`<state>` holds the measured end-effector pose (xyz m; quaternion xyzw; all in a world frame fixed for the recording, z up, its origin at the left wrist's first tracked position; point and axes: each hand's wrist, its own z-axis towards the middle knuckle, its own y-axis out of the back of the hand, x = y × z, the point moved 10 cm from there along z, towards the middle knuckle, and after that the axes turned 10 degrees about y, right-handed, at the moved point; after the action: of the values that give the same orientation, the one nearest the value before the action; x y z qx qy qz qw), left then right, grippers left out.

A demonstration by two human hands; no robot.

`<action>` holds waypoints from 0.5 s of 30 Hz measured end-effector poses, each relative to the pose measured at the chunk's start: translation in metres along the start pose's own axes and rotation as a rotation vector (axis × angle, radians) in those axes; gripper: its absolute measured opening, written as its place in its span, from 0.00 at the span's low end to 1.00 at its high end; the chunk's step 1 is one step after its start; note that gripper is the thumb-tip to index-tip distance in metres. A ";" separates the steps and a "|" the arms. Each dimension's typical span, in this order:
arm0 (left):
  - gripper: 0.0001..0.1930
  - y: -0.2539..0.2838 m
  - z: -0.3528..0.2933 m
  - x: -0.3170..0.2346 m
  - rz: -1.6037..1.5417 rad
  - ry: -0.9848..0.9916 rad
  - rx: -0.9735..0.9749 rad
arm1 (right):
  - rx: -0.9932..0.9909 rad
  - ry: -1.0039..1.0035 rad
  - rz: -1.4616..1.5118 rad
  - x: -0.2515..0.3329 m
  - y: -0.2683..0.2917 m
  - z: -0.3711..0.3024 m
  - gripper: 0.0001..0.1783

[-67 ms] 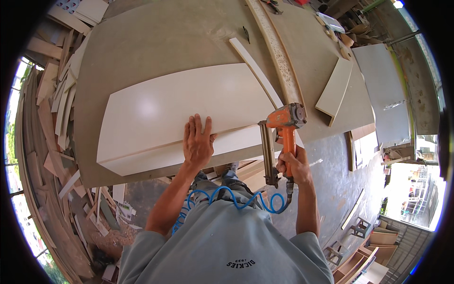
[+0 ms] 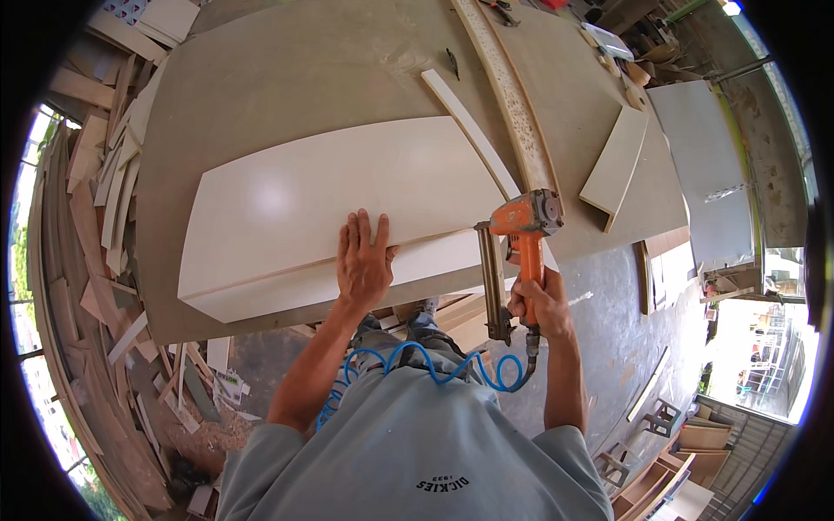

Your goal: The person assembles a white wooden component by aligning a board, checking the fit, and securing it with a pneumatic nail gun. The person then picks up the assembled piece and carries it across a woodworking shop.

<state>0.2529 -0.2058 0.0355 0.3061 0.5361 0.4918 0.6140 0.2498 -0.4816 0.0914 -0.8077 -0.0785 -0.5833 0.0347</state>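
Observation:
A white box-like panel piece (image 2: 330, 187) lies on the workbench (image 2: 287, 95), its long side edge facing me. My left hand (image 2: 365, 260) rests flat on its top near that edge, fingers stretched out. In my right hand (image 2: 546, 304) is an orange pneumatic nail gun (image 2: 528, 227), gripped by its handle. The gun's nose is at the near right edge of the white piece; whether it touches I cannot tell. A coiled blue air hose (image 2: 447, 369) runs from the gun's handle across my front.
Beyond the piece lie a narrow white strip (image 2: 465, 126), a long board with a speckled face (image 2: 512, 100) and pliers (image 2: 501, 10). An angled board (image 2: 615, 165) sits at the bench's right. Scrap wood (image 2: 87, 243) is stacked along the left. Small stools (image 2: 662, 418) stand on the floor.

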 end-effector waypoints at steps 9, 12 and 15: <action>0.27 -0.001 -0.002 0.001 0.020 0.004 0.007 | 0.020 -0.006 -0.004 0.001 -0.001 0.000 0.28; 0.27 -0.001 -0.001 0.001 0.024 0.010 0.013 | 0.019 -0.018 -0.009 -0.001 0.000 0.001 0.28; 0.27 0.001 0.000 0.000 0.016 0.007 0.005 | 0.006 -0.004 0.038 0.000 0.000 0.002 0.26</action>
<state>0.2525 -0.2052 0.0358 0.3103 0.5368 0.4966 0.6074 0.2516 -0.4814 0.0911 -0.8100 -0.0650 -0.5808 0.0483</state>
